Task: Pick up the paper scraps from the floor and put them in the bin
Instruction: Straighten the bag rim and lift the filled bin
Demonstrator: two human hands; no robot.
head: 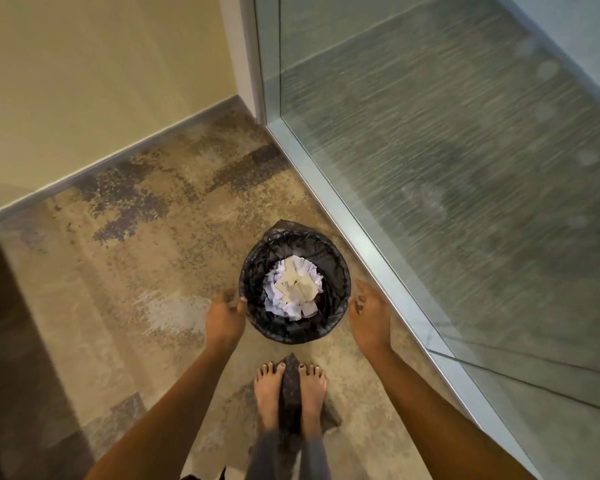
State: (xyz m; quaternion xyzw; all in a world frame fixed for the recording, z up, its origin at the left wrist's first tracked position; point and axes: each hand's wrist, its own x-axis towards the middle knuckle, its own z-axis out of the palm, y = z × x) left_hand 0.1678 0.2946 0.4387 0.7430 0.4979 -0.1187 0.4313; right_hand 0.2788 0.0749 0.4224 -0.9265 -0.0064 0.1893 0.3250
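A round bin (257, 271) lined with a black bag stands on the carpet in front of my bare feet. A heap of white and cream paper scraps (293, 287) lies inside it. My left hand (224, 315) hangs at the bin's left rim, fingers loosely curled, thumb close to the rim, holding nothing. My right hand (369, 317) hovers just right of the bin, fingers apart and empty. No scraps show on the visible floor.
A glass partition with a metal base rail (354, 233) runs diagonally close to the bin's right side. A beige wall with a grey skirting (118, 157) closes the far left. Something dark (0, 341) stands at the left edge. Patterned carpet (136, 289) lies to the bin's left.
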